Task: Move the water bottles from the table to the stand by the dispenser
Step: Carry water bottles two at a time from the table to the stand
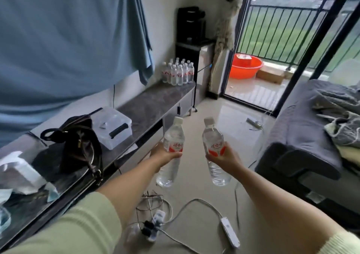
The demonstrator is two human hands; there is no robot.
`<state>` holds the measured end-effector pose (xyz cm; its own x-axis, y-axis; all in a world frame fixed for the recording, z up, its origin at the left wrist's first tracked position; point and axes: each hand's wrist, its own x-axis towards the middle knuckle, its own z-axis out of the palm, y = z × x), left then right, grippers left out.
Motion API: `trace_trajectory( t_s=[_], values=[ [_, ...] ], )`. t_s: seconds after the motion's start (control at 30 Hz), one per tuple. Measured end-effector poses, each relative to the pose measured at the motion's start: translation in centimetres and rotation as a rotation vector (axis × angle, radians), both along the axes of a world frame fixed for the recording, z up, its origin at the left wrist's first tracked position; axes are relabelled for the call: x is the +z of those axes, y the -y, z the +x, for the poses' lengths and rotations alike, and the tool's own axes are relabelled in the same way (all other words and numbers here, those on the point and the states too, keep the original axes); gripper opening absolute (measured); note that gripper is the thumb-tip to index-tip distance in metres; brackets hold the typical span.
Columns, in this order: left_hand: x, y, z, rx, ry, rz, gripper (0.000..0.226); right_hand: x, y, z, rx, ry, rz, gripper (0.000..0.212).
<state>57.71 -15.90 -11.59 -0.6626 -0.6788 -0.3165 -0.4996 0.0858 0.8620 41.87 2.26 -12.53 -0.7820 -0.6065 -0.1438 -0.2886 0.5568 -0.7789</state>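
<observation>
My left hand grips a clear water bottle with a white cap and red label, held upright over the floor. My right hand grips a second, matching water bottle, tilted slightly left. Both are raised in front of me. Far ahead, several identical bottles stand clustered at the far end of a long grey-topped stand. Just beyond them a black dispenser sits on a dark cabinet in the corner.
On the stand's near end lie a dark handbag, a clear plastic box and tissues. Power strips and cables litter the floor. A grey sofa stands at right. An orange basin sits on the balcony.
</observation>
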Motion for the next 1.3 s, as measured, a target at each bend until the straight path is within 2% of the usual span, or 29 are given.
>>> trace_trajectory(
  t_s=[0.1,0.33,0.7,0.87,1.1,1.3],
  values=[
    [-0.3,-0.4,-6.3,-0.030,0.018,0.021,0.053,0.0,-0.8,-5.8,-0.067,0.017,-0.027,0.052],
    [-1.2,0.7,-14.5,-0.087,0.036,0.053,0.055,-0.9,1.3,-12.5,-0.134,0.102,-0.122,0.054],
    [-2.6,11.4,-27.8,-0.091,0.056,0.043,0.045,-2.5,11.1,-24.4,-0.137,0.168,-0.093,0.056],
    [-2.0,17.9,-33.4,-0.083,0.000,0.120,0.040,-1.9,17.2,-30.7,-0.194,0.174,-0.115,0.042],
    [-2.7,23.8,-39.6,0.002,-0.008,0.201,0.028,-1.8,23.0,-37.1,-0.136,0.203,-0.065,0.050],
    [-4.1,28.3,-46.9,0.063,0.030,0.231,0.030,-2.6,28.4,-45.4,-0.069,0.212,-0.034,0.051]
  ],
)
